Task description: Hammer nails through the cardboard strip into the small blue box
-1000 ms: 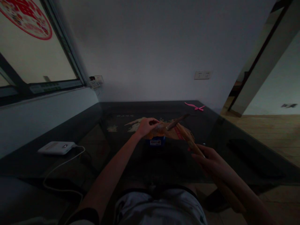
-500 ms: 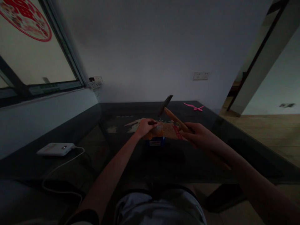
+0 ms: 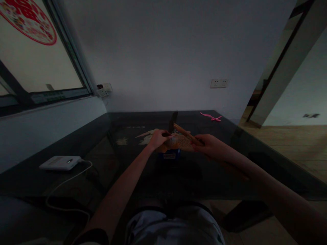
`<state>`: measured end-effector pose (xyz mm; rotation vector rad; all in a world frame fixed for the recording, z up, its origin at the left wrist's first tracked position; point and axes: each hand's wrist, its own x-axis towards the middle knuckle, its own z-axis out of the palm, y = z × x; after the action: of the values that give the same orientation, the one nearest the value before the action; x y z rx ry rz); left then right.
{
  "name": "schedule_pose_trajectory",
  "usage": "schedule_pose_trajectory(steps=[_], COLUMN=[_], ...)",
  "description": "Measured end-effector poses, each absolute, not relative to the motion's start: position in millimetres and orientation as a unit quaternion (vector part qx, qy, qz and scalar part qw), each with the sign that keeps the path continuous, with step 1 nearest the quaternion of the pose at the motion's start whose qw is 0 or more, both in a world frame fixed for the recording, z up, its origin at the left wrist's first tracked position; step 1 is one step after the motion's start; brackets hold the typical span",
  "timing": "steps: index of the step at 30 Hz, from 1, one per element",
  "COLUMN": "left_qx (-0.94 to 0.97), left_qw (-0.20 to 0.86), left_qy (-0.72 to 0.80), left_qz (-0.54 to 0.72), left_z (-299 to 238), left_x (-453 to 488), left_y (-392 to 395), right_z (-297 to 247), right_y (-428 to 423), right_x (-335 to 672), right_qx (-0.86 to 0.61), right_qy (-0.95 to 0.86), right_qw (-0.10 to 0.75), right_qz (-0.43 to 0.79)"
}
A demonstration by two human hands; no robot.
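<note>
My right hand [image 3: 211,146] is wrapped round the wooden handle of a hammer [image 3: 185,132], whose dark metal head is beside my left fingertips. My left hand [image 3: 157,137] has thumb and finger pinched together over a tan, speckled flat piece [image 3: 182,141] with an orange part. What the pinch holds, if anything, is too small and dark to make out. Under the tan piece is a blue box [image 3: 170,154] with a pale label, on the dark table [image 3: 143,180]. The piece's right end is partly hidden by my right hand.
A white power bank [image 3: 61,162] with a white cable [image 3: 63,182] lies at the table's left. A pink ribbon bow [image 3: 214,118] is near the far right edge. Pale patches [image 3: 146,136] show beyond my left hand. The wall [image 3: 158,68] rises behind the table.
The hammer has swung down and left, its head now lower and close to my left fingers. My right hand has moved slightly left; my left hand has stayed put.
</note>
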<state>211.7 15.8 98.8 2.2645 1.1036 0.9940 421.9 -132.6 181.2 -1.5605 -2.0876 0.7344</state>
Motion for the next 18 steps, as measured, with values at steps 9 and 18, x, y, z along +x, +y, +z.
schedule_pose_trajectory(steps=[9, 18], left_qx=[0.814, 0.825], left_qw=[0.218, 0.197], left_qy=[0.401, 0.402], left_qz=[0.359, 0.346], left_z=[95.7, 98.1], left_x=[211.6, 212.9], left_y=[18.0, 14.9], right_z=[184.4, 183.3], right_y=[-135.3, -133.5], right_x=[419.0, 419.0], right_qx=[-0.579, -0.581], right_qy=[-0.750, -0.761], right_qw=[0.236, 0.203], right_qz=[0.213, 0.203])
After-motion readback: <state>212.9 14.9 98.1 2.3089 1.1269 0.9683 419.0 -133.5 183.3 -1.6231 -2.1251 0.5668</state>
